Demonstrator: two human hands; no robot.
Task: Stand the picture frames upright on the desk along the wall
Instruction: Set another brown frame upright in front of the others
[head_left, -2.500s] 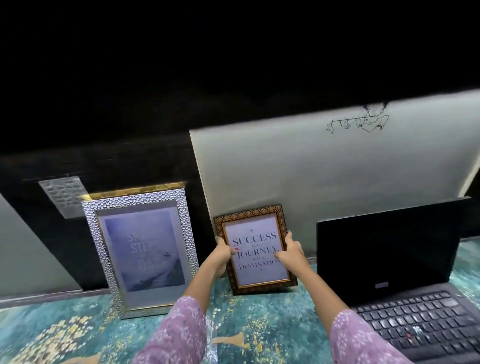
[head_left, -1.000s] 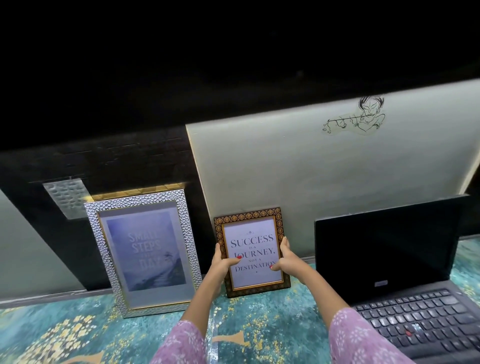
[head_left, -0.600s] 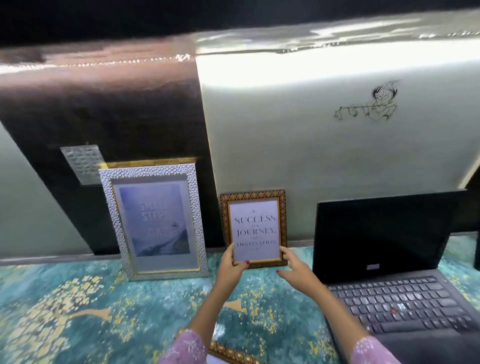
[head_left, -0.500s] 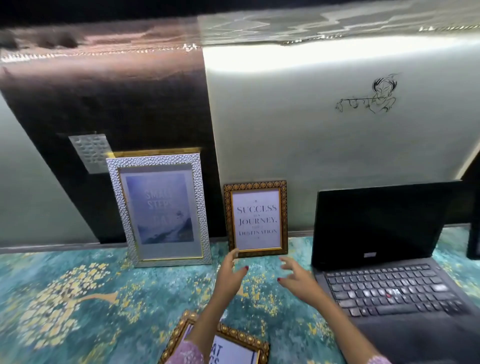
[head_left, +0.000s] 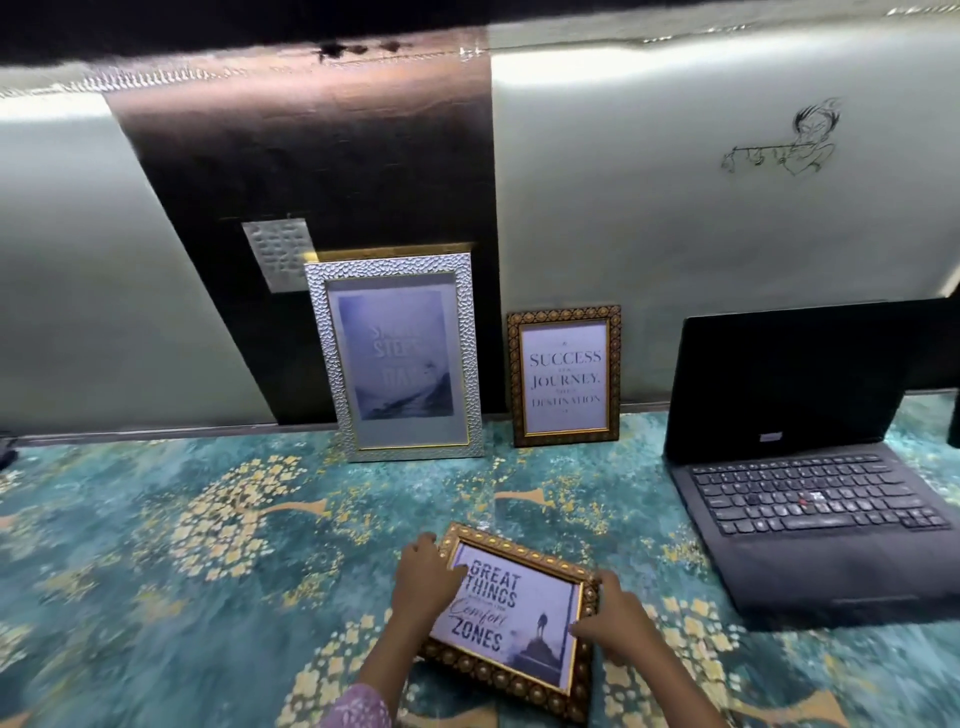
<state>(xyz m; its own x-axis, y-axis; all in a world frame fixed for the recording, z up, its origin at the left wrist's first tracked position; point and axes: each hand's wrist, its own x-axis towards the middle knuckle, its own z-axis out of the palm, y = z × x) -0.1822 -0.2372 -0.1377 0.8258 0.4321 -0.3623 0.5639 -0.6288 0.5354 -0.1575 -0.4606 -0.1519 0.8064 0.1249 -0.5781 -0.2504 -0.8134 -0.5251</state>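
Our left hand (head_left: 423, 577) lies on the upper left corner of a gold-framed picture (head_left: 511, 621), fingers curled over its edge and onto the glass; our right hand (head_left: 610, 618) clasps the frame's right side, fingers bent across the ornate border. Both hands are closed on it, one at each side. This frame, printed with "Great things… comfort zones", lies flat and a little askew on the desk (head_left: 156, 545), whose surface is teal with yellow blossoms. It sits near the front edge, well apart from the wall (head_left: 675, 234)

Along that wall we see two frames already standing. The silver hammered frame (head_left: 395, 358) leans back against a dark panel (head_left: 311, 156), its blue print faint. Just beside it on the right stands a smaller dark patterned frame (head_left: 565, 376) reading "Success is a journey, not a destination", resting against the pale wall. Further right, an open black laptop (head_left: 810, 467) stands on the desk, its screen dark. A line drawing of a flute player (head_left: 789, 143) marks the wall above it
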